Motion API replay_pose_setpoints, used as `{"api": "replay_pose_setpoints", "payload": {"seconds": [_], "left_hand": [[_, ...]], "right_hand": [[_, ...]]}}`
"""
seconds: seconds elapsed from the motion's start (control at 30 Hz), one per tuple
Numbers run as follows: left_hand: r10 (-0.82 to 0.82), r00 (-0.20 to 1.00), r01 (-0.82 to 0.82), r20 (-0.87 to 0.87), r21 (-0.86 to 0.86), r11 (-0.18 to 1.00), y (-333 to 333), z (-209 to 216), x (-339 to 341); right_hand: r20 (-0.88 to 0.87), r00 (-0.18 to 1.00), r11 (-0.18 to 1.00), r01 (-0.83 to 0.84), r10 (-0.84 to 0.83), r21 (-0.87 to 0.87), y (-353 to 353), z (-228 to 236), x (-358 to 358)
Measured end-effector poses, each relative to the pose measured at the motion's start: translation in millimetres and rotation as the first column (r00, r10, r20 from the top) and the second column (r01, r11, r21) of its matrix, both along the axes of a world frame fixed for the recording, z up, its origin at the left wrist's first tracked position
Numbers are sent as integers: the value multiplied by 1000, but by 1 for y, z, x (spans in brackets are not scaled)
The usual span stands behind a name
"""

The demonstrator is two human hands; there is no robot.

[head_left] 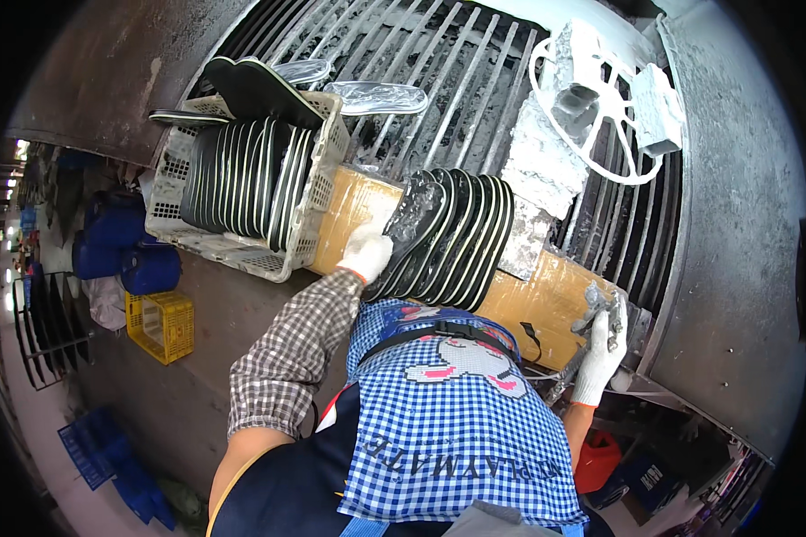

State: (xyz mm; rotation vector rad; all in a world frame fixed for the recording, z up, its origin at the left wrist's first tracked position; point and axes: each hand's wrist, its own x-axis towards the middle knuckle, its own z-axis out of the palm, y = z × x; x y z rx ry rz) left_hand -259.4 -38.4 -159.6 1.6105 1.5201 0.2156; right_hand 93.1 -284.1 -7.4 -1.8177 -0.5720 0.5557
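My left hand [367, 254], in a white knit glove, is closed at the edge of the nearest black shoe sole [416, 215]. Its fingertips are partly hidden there. That sole leans at the left end of a row of upright black soles [470, 237] with pale rims, standing on a tan board [537, 309] before my apron. At the board's right end, my right hand [603, 345], also gloved, has its fingers bent around something grey and smeared that I cannot make out. The glove's fingertips are stained grey.
A pale plastic crate [273, 259] packed with black soles stands left of the board. Behind lies a grimy metal bar rack [421, 89] with clear sole-shaped pieces [378, 98]. A white handwheel [622, 116] stands at right. A yellow crate [159, 324] and blue drums [121, 237] sit at left.
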Motion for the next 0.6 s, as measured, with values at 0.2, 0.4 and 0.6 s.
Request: {"api": "replay_pose_setpoints", "payload": {"seconds": [0.2,0.4,0.6], "left_hand": [[21,974,74,-225,405,912,-3,-14,-14],[-125,992,128,-29,164,978,16,11,-36],[-282,960,271,1,270,924,26,70,-29]], "right_hand": [[21,1000,1000,10,-10,-28,-5,8,1],[112,994,998,-4,10,-57,-9,-18,22],[123,990,989,-59,75,-132,-4,-26,32]]}}
